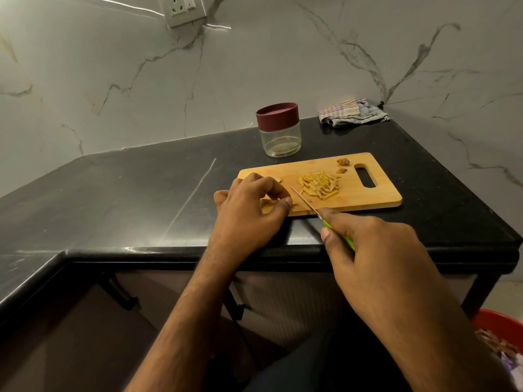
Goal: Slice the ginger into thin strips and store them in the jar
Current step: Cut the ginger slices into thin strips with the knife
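Left hand (249,210) pinches a ginger piece (267,203) on the cutting board (368,198); right hand (376,250) grips the knife (307,203); hazard: blade beside the thumb, cut risk if ginger slips; jar (279,131) lidded behind the board.

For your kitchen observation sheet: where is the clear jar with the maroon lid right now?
In the head view, the clear jar with the maroon lid stands upright, lid on, on the black countertop just behind the wooden cutting board, left of the striped cloth.
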